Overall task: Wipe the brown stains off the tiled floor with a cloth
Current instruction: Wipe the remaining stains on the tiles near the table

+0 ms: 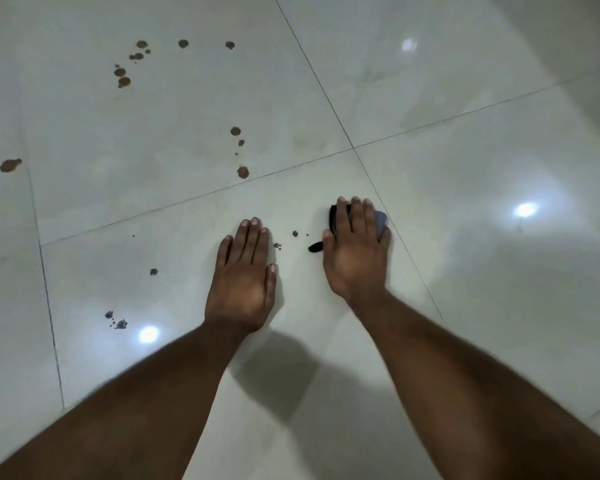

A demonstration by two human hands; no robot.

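Wiping is under way: the right hand [355, 247] presses flat, straight fingers on a dark cloth [335, 216] at centre right. The left hand [245, 275] rests spread on the tiled floor [465, 271]. Brown stains [123, 77] remain upper left; next, sweep leftward.

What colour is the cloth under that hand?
Black with a grey-blue part, in the head view: the cloth lies under the right hand.
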